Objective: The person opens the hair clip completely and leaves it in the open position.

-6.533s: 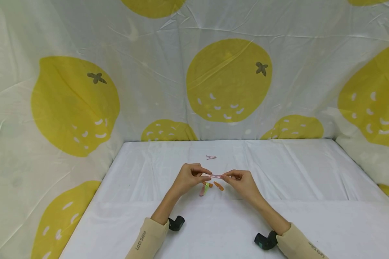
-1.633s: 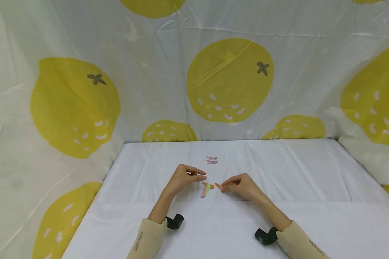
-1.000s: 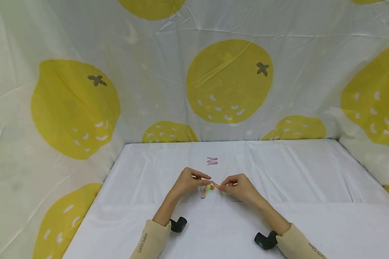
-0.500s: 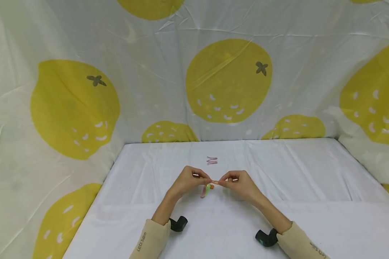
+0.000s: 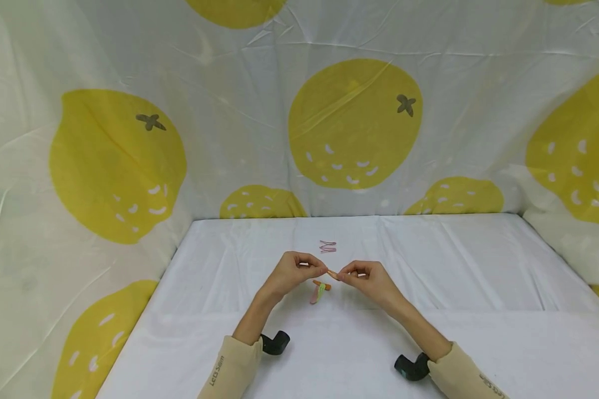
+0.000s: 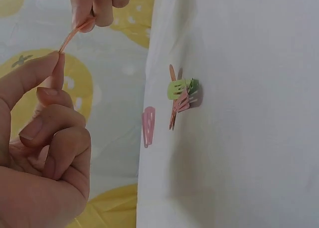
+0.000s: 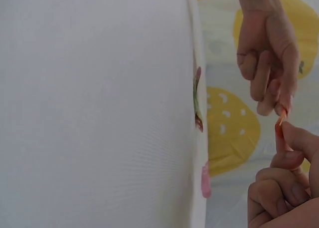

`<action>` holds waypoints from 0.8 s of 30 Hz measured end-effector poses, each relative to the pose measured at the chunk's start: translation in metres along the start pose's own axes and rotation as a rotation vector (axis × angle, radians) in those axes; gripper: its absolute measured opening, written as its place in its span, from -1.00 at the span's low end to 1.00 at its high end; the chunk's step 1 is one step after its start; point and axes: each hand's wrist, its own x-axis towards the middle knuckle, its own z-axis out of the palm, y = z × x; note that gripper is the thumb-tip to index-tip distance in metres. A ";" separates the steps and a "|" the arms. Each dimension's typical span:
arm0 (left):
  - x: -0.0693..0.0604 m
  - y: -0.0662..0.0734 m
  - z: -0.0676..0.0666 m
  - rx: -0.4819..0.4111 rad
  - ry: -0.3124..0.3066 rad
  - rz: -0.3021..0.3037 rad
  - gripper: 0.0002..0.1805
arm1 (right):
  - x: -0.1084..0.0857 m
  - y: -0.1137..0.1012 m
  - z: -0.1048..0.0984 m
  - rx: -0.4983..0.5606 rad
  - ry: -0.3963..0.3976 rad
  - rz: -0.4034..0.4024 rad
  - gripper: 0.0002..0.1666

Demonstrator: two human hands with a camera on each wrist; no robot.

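Note:
Above the white table, an orange hair clip (image 5: 333, 274) is pinched at one end by the left hand (image 5: 293, 272) and at the other by the right hand (image 5: 368, 278). The left wrist view shows this thin clip (image 6: 72, 36) between the fingertips of both hands. Below the hands lies a small pile: another orange clip (image 5: 323, 285), a green clip (image 5: 321, 291) and a pink clip (image 5: 314, 295), overlapping. Pink clips (image 5: 328, 246) lie together beyond the hands.
A white cloth covers the table (image 5: 479, 266). Behind it and at the sides hangs a curtain (image 5: 239, 111) with yellow lemon prints. Black devices (image 5: 275, 343) are strapped at both wrists, by the beige sleeves (image 5: 232, 366).
Earlier a pink clip was in the hands; it now lies beside the other at the back. The right hand has picked up the orange clip, the left has gripped its other end, and both have risen slightly.

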 end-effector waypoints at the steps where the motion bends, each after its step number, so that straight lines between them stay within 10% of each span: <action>1: 0.000 0.001 0.000 0.000 0.001 0.000 -0.81 | 0.000 0.000 0.000 0.002 0.005 -0.001 -0.78; 24: -0.002 0.002 -0.003 -0.015 0.009 0.028 -0.83 | -0.006 -0.010 0.006 -0.016 0.139 -0.204 -0.91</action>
